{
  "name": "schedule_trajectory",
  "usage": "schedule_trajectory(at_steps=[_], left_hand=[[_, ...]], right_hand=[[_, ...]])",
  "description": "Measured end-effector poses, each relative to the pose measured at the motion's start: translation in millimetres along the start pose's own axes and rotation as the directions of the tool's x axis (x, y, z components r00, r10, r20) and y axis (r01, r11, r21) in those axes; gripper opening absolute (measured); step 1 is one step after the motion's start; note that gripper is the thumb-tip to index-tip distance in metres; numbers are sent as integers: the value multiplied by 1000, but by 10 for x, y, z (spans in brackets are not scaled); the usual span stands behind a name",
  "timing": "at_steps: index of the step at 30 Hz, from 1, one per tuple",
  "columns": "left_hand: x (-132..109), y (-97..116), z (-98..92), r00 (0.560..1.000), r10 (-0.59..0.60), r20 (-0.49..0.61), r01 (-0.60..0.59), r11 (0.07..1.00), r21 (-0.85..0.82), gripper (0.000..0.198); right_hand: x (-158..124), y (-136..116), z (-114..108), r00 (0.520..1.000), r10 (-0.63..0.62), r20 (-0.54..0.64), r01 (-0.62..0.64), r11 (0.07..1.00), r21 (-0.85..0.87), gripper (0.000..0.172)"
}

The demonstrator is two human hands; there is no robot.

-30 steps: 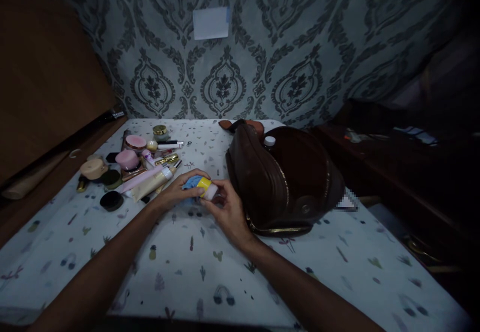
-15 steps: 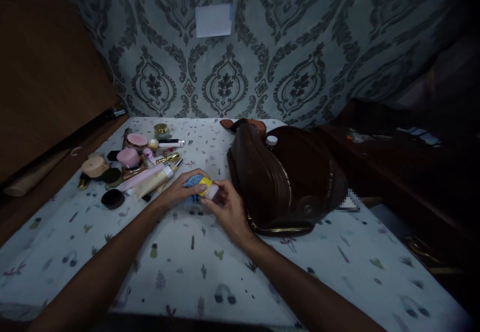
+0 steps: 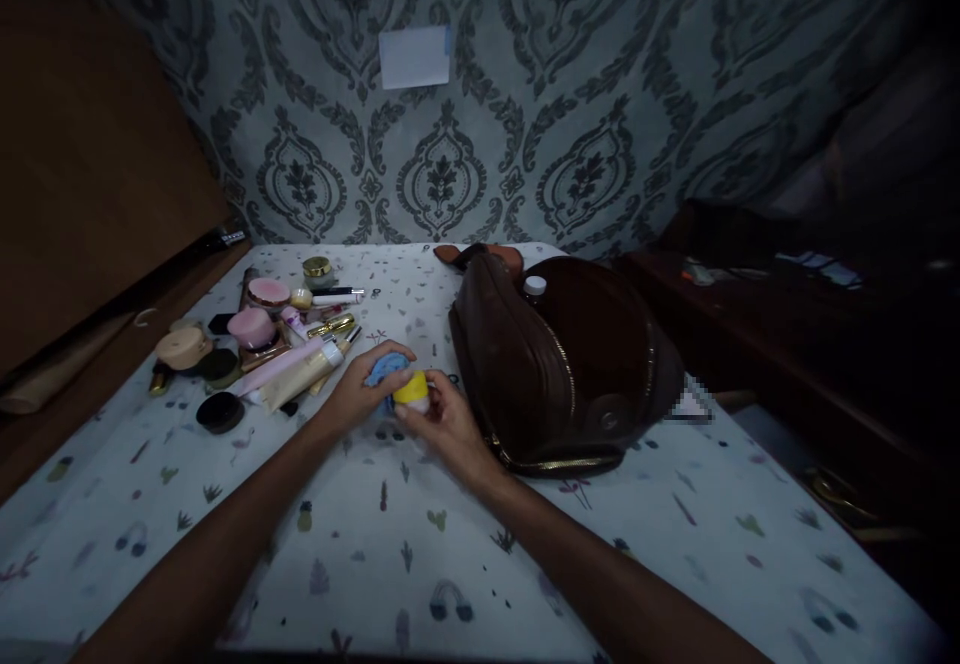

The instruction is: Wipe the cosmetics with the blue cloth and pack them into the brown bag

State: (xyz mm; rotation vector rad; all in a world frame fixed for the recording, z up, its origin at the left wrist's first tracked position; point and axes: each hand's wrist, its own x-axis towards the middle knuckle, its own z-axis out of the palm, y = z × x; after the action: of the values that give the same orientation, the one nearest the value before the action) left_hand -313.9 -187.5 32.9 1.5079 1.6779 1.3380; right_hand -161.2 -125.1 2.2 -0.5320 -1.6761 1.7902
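Observation:
My left hand (image 3: 365,384) is closed on a crumpled blue cloth (image 3: 387,368). The cloth rests against a small jar (image 3: 411,392) with a yellow band and a pale end. My right hand (image 3: 444,424) grips that jar between thumb and fingers, just above the table. Right of my hands stands a dark brown leather bag (image 3: 517,364), its zip open. A white-capped bottle (image 3: 534,288) pokes out of the bag's opening. To the left lie several cosmetics, among them a cream tube (image 3: 301,376) and a round black lid or pot (image 3: 220,411).
A patterned white cloth covers the table (image 3: 360,564). Farther left are a pink jar (image 3: 252,327), a beige jar (image 3: 181,347) and a gold-lidded jar (image 3: 318,271). A wooden panel (image 3: 90,144) borders the left side; dark furniture (image 3: 750,344) stands at the right.
The jar has turned in my hands, so more of its yellow band now shows and less of its pale end. My view has shifted slightly.

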Motion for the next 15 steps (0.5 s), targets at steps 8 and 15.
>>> schedule_trajectory(at_steps=[8, 15], left_hand=[[-102, 67, 54, 974, 224, 17, -213, 896, 389, 31], [-136, -143, 22, 801, 588, 113, -473, 505, 722, 28]], right_hand=[[5, 38, 2, 989, -108, -97, 86, 975, -205, 27], [-25, 32, -4, 975, -162, -150, 113, 951, -288, 21]])
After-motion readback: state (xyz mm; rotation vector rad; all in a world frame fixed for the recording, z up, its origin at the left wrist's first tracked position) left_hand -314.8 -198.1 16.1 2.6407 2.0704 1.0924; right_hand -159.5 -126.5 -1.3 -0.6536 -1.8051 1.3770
